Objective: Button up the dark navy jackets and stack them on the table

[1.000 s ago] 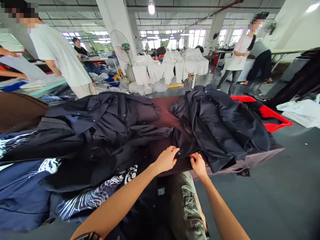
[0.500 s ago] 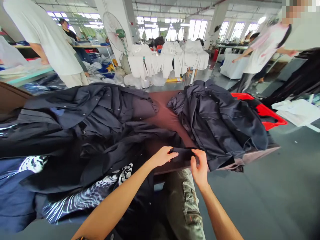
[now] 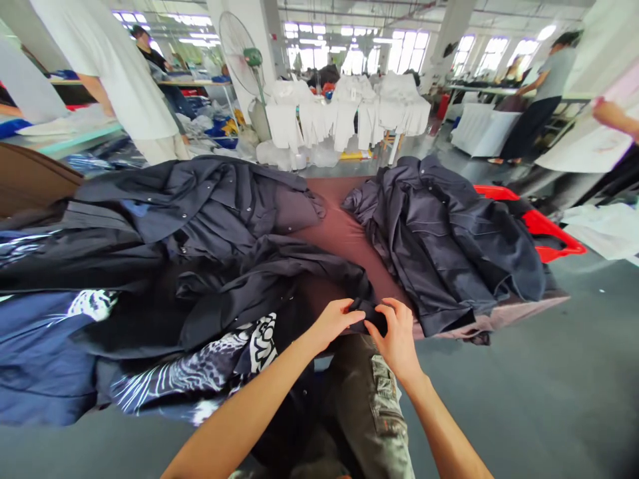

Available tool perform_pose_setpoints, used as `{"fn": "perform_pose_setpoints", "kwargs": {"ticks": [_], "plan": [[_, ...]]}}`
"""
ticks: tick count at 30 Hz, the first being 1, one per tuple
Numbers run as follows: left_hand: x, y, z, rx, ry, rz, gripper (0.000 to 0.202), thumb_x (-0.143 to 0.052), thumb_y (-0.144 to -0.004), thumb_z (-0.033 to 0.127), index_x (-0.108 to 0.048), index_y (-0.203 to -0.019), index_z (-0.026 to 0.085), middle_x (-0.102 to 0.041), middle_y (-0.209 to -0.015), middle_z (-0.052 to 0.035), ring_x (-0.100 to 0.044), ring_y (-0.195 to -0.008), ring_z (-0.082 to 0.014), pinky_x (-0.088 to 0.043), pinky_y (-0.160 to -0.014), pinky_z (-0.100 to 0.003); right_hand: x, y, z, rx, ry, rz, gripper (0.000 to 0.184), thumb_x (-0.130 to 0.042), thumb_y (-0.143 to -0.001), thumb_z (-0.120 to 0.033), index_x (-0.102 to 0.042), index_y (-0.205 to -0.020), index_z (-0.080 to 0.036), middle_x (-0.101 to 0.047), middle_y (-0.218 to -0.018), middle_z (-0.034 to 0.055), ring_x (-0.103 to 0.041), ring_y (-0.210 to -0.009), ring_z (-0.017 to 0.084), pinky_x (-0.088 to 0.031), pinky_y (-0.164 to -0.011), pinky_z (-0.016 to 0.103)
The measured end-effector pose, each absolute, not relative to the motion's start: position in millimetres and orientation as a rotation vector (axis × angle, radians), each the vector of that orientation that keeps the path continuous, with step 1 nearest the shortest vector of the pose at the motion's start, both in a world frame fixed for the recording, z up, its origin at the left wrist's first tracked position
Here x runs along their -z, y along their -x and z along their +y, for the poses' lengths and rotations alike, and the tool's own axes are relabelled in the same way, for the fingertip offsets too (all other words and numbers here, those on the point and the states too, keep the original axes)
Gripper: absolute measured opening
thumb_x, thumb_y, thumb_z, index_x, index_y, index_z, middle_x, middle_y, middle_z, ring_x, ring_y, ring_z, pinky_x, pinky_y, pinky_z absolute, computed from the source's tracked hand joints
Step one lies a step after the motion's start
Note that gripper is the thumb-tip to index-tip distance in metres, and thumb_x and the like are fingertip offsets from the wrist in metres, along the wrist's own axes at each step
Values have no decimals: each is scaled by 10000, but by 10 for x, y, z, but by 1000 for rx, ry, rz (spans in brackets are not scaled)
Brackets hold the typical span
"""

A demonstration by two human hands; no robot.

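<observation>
A black jacket (image 3: pixel 224 293) with snap buttons lies spread before me, its sleeve (image 3: pixel 324 261) running right toward my hands. My left hand (image 3: pixel 333 326) pinches one side of the dark cuff (image 3: pixel 368 311) at the sleeve's end. On the cuff's other side, my right hand (image 3: pixel 399 336) grips it between thumb and fingers, close to the left fingertips. Part of the cuff is hidden by the fingers. Patterned black-and-white fabric (image 3: pixel 200 366) shows below the jacket, hanging over the near edge.
Dark jackets (image 3: pixel 439 233) are heaped on the right of the brown-covered table (image 3: pixel 332 213), others (image 3: pixel 214 193) at back left. A red plastic frame (image 3: pixel 554 229) stands beyond the right end. People (image 3: pixel 124 86) stand around; white garments (image 3: pixel 349 113) hang behind.
My hands have drawn closer together, and the cuff that was stretched flat between them is now bunched. The person at right has moved nearer the right edge. The view has shifted slightly.
</observation>
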State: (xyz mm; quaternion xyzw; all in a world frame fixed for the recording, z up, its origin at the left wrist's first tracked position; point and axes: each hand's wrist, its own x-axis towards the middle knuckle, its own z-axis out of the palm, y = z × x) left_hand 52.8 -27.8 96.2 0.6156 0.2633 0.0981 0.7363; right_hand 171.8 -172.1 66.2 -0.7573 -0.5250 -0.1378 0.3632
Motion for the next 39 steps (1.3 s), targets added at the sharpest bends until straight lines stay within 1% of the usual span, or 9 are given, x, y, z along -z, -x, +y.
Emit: {"fn": "perform_pose_setpoints", "kwargs": {"ticks": [2, 5, 9, 14, 17, 21, 24, 30, 39], "plan": [[-978, -529, -367, -214, -1338, 586, 345, -747, -714, 451, -668, -848, 143, -590, -746, 10, -511, -704, -136, -377, -676, -261, -691, -1696, -1763, 416, 2045, -1325, 170, -585, -961, -368, -601, -919, -204, -553, -1175, 144, -508, -1058, 313, -436, -880, 471], [-991, -495, -439, -214, -1249, 530, 361, -738, -736, 478, -672, -832, 137, -572, -728, 12, -507, -694, -126, -381, -696, -261, -743, -1687, -1836, 415, 2103, -1427, 180, -542, -987, -324, -621, -873, -209, -591, -998, 105, -522, -904, 265, -410, -794, 408], [-948, -471, -490, -249, -1242, 572, 364, -741, -731, 475, -694, -850, 135, -587, -722, 7, -510, -682, -126, -375, -674, -257, -721, -1692, -1895, 82, 1981, -1582, 323, -460, -1041, -346, -601, -783, -215, -584, -769, 38, -547, -734, 204, -399, -692, 335], [-897, -565, -423, -319, -1515, 584, 294, -659, -798, 433, -712, -877, 155, -637, -757, -5, -562, -725, -159, -420, -700, -275, -697, -1628, -1877, -247, 1770, -1518, 412, -455, -1037, -398, -518, -675, -212, -596, -781, 28, -567, -727, 165, -421, -676, 291], [-958, -632, -251, -477, -1809, 664, 218, -616, -842, 364, -698, -794, 167, -647, -728, -4, -578, -719, -167, -437, -714, -281, -728, -1586, -1844, -330, 1813, -1321, 452, -478, -992, -435, -416, -602, -216, -493, -646, -13, -452, -611, 127, -358, -599, 273], [-1129, -669, -100, -821, -1917, 718, 175, -609, -898, 322, -677, -823, 180, -669, -799, -6, -621, -761, -155, -491, -762, -266, -782, -1597, -1761, -453, 1917, -951, 503, -500, -868, -552, -335, -522, -226, -323, -513, -46, -297, -537, 102, -218, -524, 283], [-1204, -669, -167, -991, -2026, 442, 164, -590, -952, 297, -670, -863, 184, -666, -869, -22, -636, -825, -147, -516, -790, -255, -858, -1632, -1649, -586, 1830, -676, 523, -554, -775, -597, -325, -485, -228, -281, -492, -49, -253, -534, 95, -177, -516, 283], [-1042, -629, -309, -934, -2317, 143, 144, -541, -995, 203, -681, -1020, 179, -699, -1023, -68, -656, -971, -172, -538, -918, -305, -957, -1673, -1467, -822, 1406, -170, 378, -673, -673, -531, -588, -609, -168, -508, -593, -11, -421, -597, 131, -335, -552, 258], [-984, -616, -345, -936, -2338, 185, 158, -537, -991, 178, -688, -1038, 175, -705, -1017, -67, -671, -966, -177, -569, -906, -315, -911, -1687, -1412, -711, 1643, -338, 462, -587, -720, -611, -473, -565, -191, -386, -545, -30, -321, -582, 116, -233, -523, 276]]}}
